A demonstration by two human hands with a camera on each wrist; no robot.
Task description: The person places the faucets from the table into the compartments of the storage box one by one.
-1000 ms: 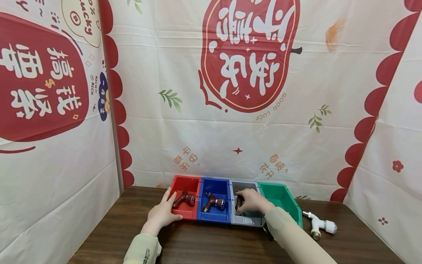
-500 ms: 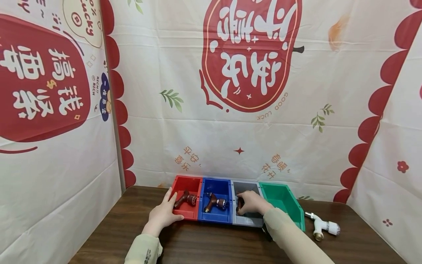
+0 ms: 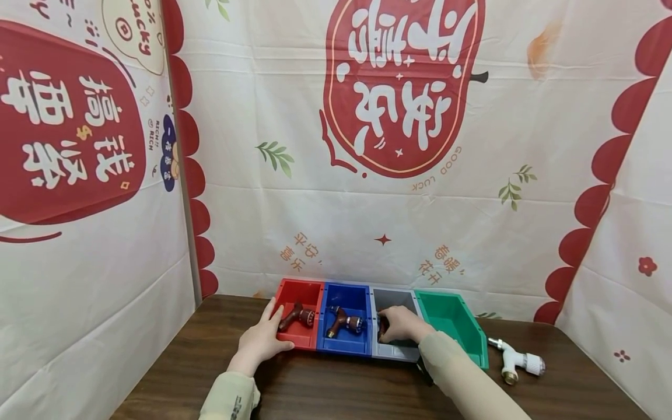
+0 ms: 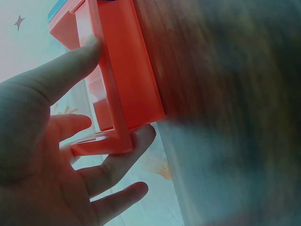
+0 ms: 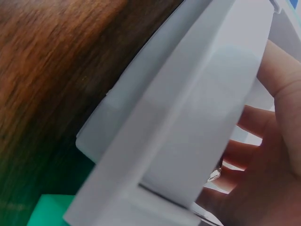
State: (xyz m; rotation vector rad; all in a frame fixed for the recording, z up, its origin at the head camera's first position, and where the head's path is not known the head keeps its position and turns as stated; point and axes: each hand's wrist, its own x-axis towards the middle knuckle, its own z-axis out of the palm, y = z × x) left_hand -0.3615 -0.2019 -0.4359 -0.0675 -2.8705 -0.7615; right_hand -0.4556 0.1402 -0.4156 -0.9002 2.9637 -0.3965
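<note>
My left hand point(image 3: 259, 341) holds the front left corner of the red bin point(image 3: 297, 287); in the left wrist view its thumb point(image 4: 77, 66) lies on the front rim and other fingers reach around the side wall. A brown tap point(image 3: 298, 317) lies in that bin. Inside the grey bin point(image 3: 394, 298), my right hand point(image 3: 403, 324) grips another brown tap point(image 3: 382, 326), mostly hidden by the fingers. The right wrist view shows the fingers behind the grey wall point(image 5: 197, 113), with a shiny metal bit point(image 5: 215, 174) beside them.
The blue bin point(image 3: 346, 290) between the hands holds a brown tap point(image 3: 345, 321) with a brass end. A green bin point(image 3: 446, 309) joins the row on the right. Beyond it a white tap point(image 3: 517, 361) lies on the wooden table point(image 3: 325, 388). Printed cloth point(image 3: 294, 221) hangs behind.
The head view has shifted slightly, so everything sits a little further right. The right hand stays in the grey bin, the brown tap there turning slightly in its fingers; the left hand keeps its place.
</note>
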